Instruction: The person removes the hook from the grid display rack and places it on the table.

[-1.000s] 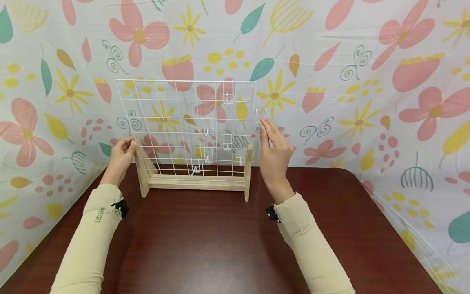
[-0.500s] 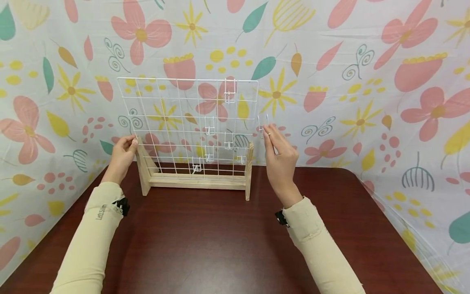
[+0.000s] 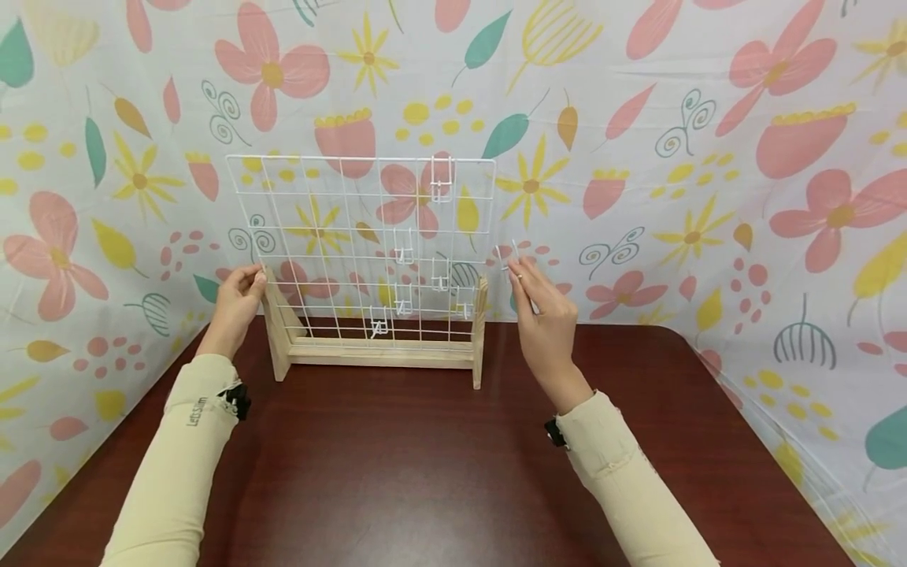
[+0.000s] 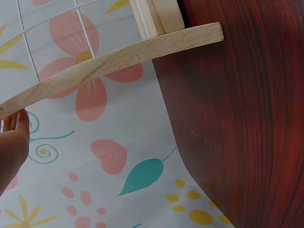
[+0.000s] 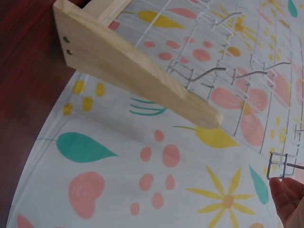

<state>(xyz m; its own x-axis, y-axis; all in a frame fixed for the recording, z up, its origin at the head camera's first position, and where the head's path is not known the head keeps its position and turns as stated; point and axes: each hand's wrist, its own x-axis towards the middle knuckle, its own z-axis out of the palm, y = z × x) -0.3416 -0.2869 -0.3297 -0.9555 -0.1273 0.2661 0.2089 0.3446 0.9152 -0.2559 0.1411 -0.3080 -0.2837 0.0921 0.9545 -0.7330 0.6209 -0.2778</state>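
Note:
A white wire grid [image 3: 361, 158] stands upright in a light wooden stand [image 3: 383, 357]. My left hand [image 3: 237, 303] grips the top of the stand's left side piece [image 4: 118, 58], fingertips against the wood in the left wrist view. Just right of the grid, my right hand [image 3: 547, 323] pinches a small white wire hook [image 5: 277, 166] between thumb and fingers, its prongs pointing up in the head view. Several similar hooks hang on the grid, one near the top [image 3: 441, 189] and the others lower down, such as the tilted one [image 3: 379, 326].
A dark red-brown table [image 3: 397, 457] carries the stand near its back edge. Behind and on both sides hangs a white cloth [image 3: 638, 197] printed with flowers and leaves. The stand's right side piece [image 5: 137, 66] rises between my right hand and the table.
My right hand has moved down and slightly right, away from the grid's edge, with the hook still pinched. My left hand keeps its place on the stand.

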